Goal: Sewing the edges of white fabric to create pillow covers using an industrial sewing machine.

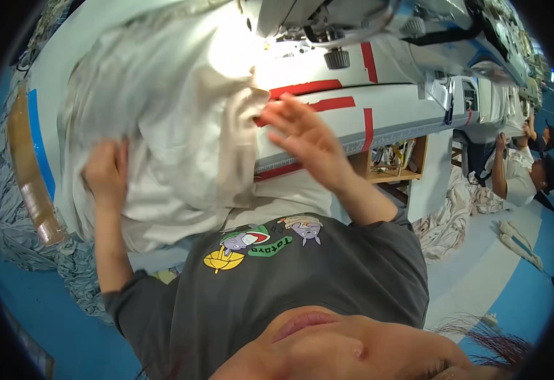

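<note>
A large heap of off-white cloth (175, 152) covers the left half of the sewing table and hangs over its front edge toward my lap. On the left side of the heap my left hand (106, 170) is closed, its curled fingers gripping the cloth. My right hand (312, 142) is raised above the table's front, fingers spread and slightly blurred, with nothing visible in it. Its fingertips are beside the right edge of the cloth; whether they touch it I cannot tell. Beyond, the sewing machine (337, 31) stands with its lamp shining brightly on the cloth.
Red tape strips (315, 104) mark the white tabletop (403, 114). A wooden compartment (394, 164) with small items sits below it at right. A taped cardboard piece (33, 171) edges the left side. Crumpled cloth (451, 218) lies on the floor; co-workers (521, 174) sit far right.
</note>
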`<state>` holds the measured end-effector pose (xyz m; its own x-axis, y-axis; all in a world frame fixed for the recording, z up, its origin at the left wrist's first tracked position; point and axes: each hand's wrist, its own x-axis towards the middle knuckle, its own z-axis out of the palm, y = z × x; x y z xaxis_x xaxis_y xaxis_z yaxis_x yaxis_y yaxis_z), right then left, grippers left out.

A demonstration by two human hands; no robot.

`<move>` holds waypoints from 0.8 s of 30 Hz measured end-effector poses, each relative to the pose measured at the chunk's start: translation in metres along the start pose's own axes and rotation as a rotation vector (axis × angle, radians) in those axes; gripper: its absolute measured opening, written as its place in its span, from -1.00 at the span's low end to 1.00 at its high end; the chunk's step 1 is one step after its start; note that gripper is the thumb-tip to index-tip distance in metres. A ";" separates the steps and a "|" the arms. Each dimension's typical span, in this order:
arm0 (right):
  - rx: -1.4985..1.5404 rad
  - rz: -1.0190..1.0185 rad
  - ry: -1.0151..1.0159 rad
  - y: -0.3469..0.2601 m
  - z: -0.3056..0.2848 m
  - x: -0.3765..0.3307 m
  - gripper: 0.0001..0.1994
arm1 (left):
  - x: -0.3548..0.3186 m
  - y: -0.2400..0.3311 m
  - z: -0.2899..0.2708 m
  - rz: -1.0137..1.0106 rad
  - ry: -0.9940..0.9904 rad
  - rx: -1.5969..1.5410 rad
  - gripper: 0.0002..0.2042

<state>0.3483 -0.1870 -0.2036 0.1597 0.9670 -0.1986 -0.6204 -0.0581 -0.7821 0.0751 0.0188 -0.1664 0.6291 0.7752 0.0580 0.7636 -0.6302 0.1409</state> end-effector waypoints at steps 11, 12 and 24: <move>-0.356 0.076 -0.900 0.008 0.097 -0.032 -0.43 | -0.063 -0.130 0.023 -0.180 0.096 -0.265 -0.44; -0.421 -0.269 -0.969 0.002 0.084 -0.039 -0.44 | -0.062 -0.136 0.015 -0.219 0.077 -0.261 -0.44; -0.568 0.260 -0.270 0.094 0.017 -0.120 -0.73 | -0.029 -0.016 0.024 0.118 0.104 -0.017 -0.56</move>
<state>0.2575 -0.3043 -0.2431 -0.1831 0.9276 -0.3255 -0.1017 -0.3472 -0.9322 0.0480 0.0053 -0.1936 0.6949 0.6971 0.1767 0.6823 -0.7167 0.1442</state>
